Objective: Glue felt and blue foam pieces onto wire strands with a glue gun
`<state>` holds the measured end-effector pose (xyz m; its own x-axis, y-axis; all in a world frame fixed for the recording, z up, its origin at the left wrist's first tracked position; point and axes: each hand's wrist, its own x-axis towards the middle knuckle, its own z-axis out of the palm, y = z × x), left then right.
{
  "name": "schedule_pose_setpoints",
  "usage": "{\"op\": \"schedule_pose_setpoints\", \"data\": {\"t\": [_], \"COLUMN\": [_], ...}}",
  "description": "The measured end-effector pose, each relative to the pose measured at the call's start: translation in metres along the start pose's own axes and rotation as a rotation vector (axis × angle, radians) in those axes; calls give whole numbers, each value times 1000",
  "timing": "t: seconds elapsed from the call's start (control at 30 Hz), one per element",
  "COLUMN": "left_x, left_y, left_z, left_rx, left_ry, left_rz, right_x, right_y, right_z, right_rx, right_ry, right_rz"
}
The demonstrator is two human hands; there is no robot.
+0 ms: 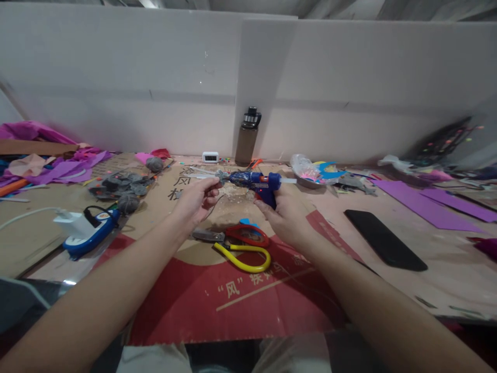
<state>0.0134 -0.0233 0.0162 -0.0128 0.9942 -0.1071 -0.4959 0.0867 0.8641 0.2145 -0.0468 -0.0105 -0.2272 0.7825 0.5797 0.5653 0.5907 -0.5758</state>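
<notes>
My right hand (285, 215) is closed around the handle of a blue glue gun (258, 182), whose nozzle points left and whose white glue stick juts out to the right. My left hand (198, 199) is closed in a pinch on a thin pale stick with a grey piece (212, 176) at its end, held against the gun's nozzle. Both hands hover over a cardboard sheet (233, 295) with a red print. Red and yellow scissors (243, 246) lie on the cardboard just below my hands.
A black phone (384, 239) lies to the right. Purple sheets (423, 207) and craft scraps fill the right side. Grey felt pieces (122, 186), a power strip with a white charger (87, 228) and pink paper sit left. A brown bottle (248, 135) and small clock (210, 156) stand by the wall.
</notes>
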Motion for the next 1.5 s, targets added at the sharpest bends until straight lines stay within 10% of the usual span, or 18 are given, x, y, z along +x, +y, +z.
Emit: {"op": "schedule_pose_setpoints", "data": {"t": [0.97,1.27,1.5], "left_x": [1,3,4], "left_y": [-1,-2,8], "left_z": [-4,-7,-6], "left_rx": [47,210,135], "left_ry": [-18,-21,-37], "left_rz": [69,292,269], "right_x": [-1,15,19], "right_y": [0,20,57], "right_z": [0,-5,-12], "right_rx": [16,343,-87], "right_ry": [-1,-44,-211], "right_rz": [41,422,568]}}
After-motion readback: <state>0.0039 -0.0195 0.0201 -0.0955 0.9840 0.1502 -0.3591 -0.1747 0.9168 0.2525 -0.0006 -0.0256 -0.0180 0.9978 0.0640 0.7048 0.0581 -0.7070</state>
